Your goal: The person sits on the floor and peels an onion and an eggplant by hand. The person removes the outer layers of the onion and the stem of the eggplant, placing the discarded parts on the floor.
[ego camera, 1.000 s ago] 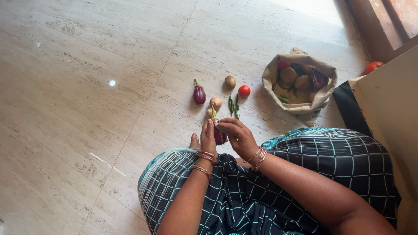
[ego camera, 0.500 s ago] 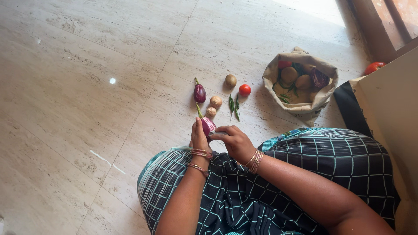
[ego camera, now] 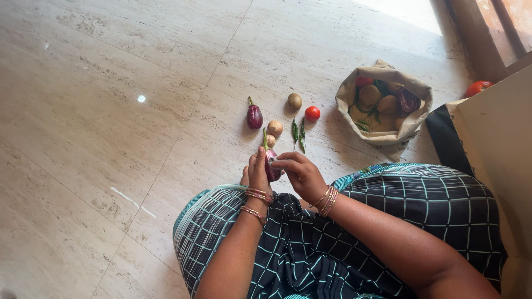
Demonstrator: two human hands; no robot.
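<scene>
Seated on the floor, I hold a small purple eggplant [ego camera: 271, 166] with a green stem between both hands. My left hand [ego camera: 257, 174] wraps its left side. On the right, the fingers of my right hand [ego camera: 300, 173] pinch it. Just beyond them on the floor lie another purple eggplant [ego camera: 254, 117], two small pale onions [ego camera: 275, 128], a potato [ego camera: 294, 101], a red tomato [ego camera: 312, 114] and two green chillies [ego camera: 298, 133].
A beige cloth bag [ego camera: 388, 141] holding potatoes, a red onion, a tomato and greens stands open at the right. A second tomato [ego camera: 476, 87] lies by a wooden frame [ego camera: 487, 39]. A pale board [ego camera: 499, 133] and dark cloth sit beside my right knee.
The eggplant in my hands has been turned, its stem swinging from tilted left back to nearly upright. Both hands stayed in place over my lap.
</scene>
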